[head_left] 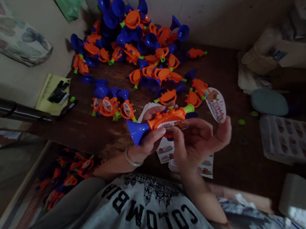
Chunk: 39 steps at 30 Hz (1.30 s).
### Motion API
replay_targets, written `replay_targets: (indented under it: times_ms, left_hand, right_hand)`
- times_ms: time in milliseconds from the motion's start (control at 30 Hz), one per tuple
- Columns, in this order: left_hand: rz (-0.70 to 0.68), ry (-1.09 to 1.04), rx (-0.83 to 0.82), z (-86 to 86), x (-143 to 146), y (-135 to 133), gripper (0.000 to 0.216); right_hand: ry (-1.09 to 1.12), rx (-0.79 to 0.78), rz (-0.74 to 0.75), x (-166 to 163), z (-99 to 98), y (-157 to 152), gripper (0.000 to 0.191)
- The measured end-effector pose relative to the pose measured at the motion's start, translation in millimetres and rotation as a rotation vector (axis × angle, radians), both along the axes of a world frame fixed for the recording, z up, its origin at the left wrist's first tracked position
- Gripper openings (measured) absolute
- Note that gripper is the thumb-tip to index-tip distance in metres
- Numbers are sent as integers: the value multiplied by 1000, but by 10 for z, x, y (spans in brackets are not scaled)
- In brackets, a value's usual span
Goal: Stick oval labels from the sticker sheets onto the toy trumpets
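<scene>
My left hand (152, 139) is closed around a toy trumpet (166, 117) with an orange body, a blue bell to the left and a lime-green mouthpiece. An oval printed sticker (172, 126) lies on the trumpet's near side. The thumb and index finger of my right hand (200, 142) pinch at this sticker against the body. A second oval sticker (216, 105) with a rainbow and a brown figure clings to a raised fingertip of the same hand. Beneath both hands, sheets of stickers (165, 152) lie on the table, partly hidden.
Several toy trumpets (132, 18) are heaped at the back. Stickered trumpets (108, 106) lie left. More fill a spot below the table edge (70, 178). Right are a sticker sheet pack (294, 140) and a pale blue lid (269, 101). A dark metal cylinder (11, 108) juts in left.
</scene>
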<state>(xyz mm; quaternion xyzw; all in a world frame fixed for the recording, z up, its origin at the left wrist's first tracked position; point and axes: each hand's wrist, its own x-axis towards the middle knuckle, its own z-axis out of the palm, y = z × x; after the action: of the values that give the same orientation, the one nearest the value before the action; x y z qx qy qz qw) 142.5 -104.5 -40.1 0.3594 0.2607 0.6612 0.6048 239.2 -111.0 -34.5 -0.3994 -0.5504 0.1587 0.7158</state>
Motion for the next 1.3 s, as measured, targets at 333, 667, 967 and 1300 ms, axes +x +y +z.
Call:
replay_targets:
  times_ms: [333,667,967,1300]
  left_hand:
    - [33,62,199,-163,-15,-38,40]
    - [19,89,222,-188,-34,-47,41]
    - [-12,-5,43,-66,-46,24,55]
    - [-105,233,-19,-301,-37,-11,63]
  right_hand:
    - [-47,28,-35,132,76,110,86]
    - [-5,5,29,117,90,148,82]
    - [-28,-59,40,458,-167,429,91]
    - [61,10,-127,343,-86,263,84]
